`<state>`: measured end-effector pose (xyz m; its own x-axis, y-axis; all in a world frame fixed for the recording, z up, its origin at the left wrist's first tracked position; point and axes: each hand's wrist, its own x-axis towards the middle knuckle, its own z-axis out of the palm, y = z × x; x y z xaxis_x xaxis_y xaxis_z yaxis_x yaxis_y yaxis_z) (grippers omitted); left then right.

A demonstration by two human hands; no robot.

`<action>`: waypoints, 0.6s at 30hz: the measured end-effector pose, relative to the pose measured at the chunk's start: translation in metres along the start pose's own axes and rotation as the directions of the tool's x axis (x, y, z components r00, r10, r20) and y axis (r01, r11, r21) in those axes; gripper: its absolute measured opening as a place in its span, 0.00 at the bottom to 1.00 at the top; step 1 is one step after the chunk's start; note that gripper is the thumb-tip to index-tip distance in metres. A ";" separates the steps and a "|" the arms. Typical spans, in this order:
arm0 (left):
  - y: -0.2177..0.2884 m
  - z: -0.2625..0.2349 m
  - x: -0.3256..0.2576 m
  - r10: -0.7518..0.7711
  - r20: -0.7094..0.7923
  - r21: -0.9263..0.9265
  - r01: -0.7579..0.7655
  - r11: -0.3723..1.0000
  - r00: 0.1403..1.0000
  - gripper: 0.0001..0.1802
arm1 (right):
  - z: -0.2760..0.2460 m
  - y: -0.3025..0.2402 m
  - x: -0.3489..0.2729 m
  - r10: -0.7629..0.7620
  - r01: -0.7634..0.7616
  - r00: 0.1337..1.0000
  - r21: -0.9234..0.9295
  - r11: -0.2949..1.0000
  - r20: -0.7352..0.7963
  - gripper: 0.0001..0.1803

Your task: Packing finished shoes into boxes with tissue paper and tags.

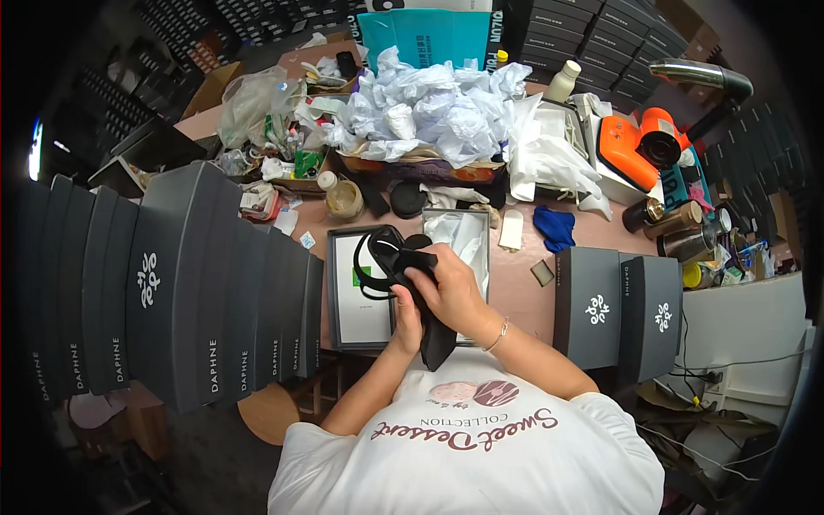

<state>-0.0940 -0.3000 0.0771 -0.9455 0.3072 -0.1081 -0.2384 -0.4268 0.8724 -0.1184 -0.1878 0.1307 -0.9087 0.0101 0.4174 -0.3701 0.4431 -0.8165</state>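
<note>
A black strappy sandal [375, 268] is held up over the open shoe box, its looped straps pointing to the far left. My left hand [407, 319] is closed round its near side. My right hand [453, 287] grips it from above, fingers bent over the black material. A flat black piece [439, 342] hangs down between my wrists; whether it is a cloth or part of the sandal I cannot tell. Beneath lies a dark-rimmed box part [346, 323] with a white inside and a green label. Beside it stands a box tray [487, 225] with white tissue paper [462, 233].
Grey shoe boxes stand in a row [178, 283] at the left and a pair [588, 300] at the right. Behind lie a crumpled-paper heap [438, 103], a glue jar [344, 199], a blue cloth [554, 227] and an orange device [625, 153]. A heat-gun-like nozzle [699, 75] overhangs the far right.
</note>
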 end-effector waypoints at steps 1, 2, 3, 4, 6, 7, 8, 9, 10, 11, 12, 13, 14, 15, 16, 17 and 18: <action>0.008 -0.002 -0.003 -0.070 0.043 0.010 0.070 0.998 0.997 0.47 | -0.003 -0.006 -0.006 -0.026 0.031 0.996 -0.048 0.998 0.090 0.12; -0.004 -0.010 -0.007 -0.058 0.061 0.009 0.058 0.998 0.996 0.48 | -0.011 -0.008 -0.015 -0.048 0.066 0.983 -0.093 0.994 0.179 0.12; -0.014 -0.021 -0.011 -0.039 0.077 0.014 0.038 0.999 0.996 0.48 | -0.019 -0.011 -0.022 -0.075 0.113 0.961 -0.128 0.985 0.267 0.12; -0.016 -0.023 -0.013 -0.045 0.038 0.036 0.044 0.998 0.998 0.48 | -0.030 -0.018 -0.030 -0.061 0.097 0.918 -0.072 0.993 0.393 0.12; -0.012 -0.030 -0.013 -0.183 0.164 -0.027 0.190 0.981 0.969 0.43 | -0.061 -0.027 -0.043 -0.042 0.045 0.778 0.011 0.999 0.627 0.12; 0.010 -0.019 -0.008 -0.231 0.194 -0.031 0.241 0.970 0.953 0.42 | -0.076 -0.021 -0.042 -0.010 -0.006 0.803 0.025 1.000 0.595 0.13; 0.016 -0.021 0.000 -0.162 0.176 0.049 0.155 0.987 0.971 0.39 | -0.091 -0.014 -0.040 0.025 -0.057 0.826 0.041 0.998 0.563 0.13; 0.019 -0.029 0.009 -0.155 0.152 0.321 0.099 0.942 0.976 0.35 | -0.107 -0.007 -0.034 0.055 -0.100 0.848 0.057 0.993 0.527 0.13; 0.040 -0.017 0.012 -0.303 0.200 0.295 0.237 0.926 0.932 0.32 | -0.125 0.000 -0.027 0.068 -0.101 0.914 0.061 0.993 0.401 0.13; 0.060 -0.004 0.012 -0.442 0.251 0.279 0.373 0.885 0.861 0.28 | -0.140 0.004 -0.016 0.080 -0.100 0.961 0.065 0.993 0.266 0.14; 0.059 -0.004 0.013 -0.476 0.270 0.360 0.371 0.856 0.837 0.24 | -0.145 -0.003 -0.004 0.000 -0.003 0.981 0.016 1.000 0.196 0.16; 0.056 -0.007 0.010 -0.591 0.249 0.384 0.483 0.787 0.767 0.23 | -0.146 -0.013 0.008 -0.075 0.080 0.988 -0.037 0.996 0.134 0.17; 0.054 -0.009 0.008 -0.657 0.226 0.420 0.536 0.732 0.719 0.20 | -0.141 -0.024 0.017 -0.160 0.180 0.961 -0.069 0.981 0.227 0.17; 0.053 -0.009 0.005 -0.720 0.200 0.454 0.588 0.669 0.665 0.17 | -0.131 -0.030 0.024 -0.304 0.351 0.873 -0.058 0.935 0.382 0.16; 0.050 -0.004 0.005 -0.695 0.266 0.541 0.493 0.681 0.668 0.15 | -0.119 -0.035 0.023 -0.351 0.487 0.737 -0.092 0.869 0.578 0.17; 0.049 0.002 0.004 -0.666 0.332 0.611 0.386 0.691 0.668 0.13 | -0.112 -0.035 0.021 -0.359 0.616 0.555 -0.080 0.784 0.750 0.17; 0.048 0.004 0.003 -0.633 0.398 0.664 0.268 0.698 0.664 0.12 | -0.115 -0.030 0.018 -0.354 0.644 0.532 -0.096 0.759 0.769 0.17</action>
<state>-0.1072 -0.3166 0.1207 -0.3882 0.8129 -0.4341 -0.2721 0.3489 0.8968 -0.1016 -0.0978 0.2086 -0.5007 -0.8412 0.2043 -0.8476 0.4285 -0.3131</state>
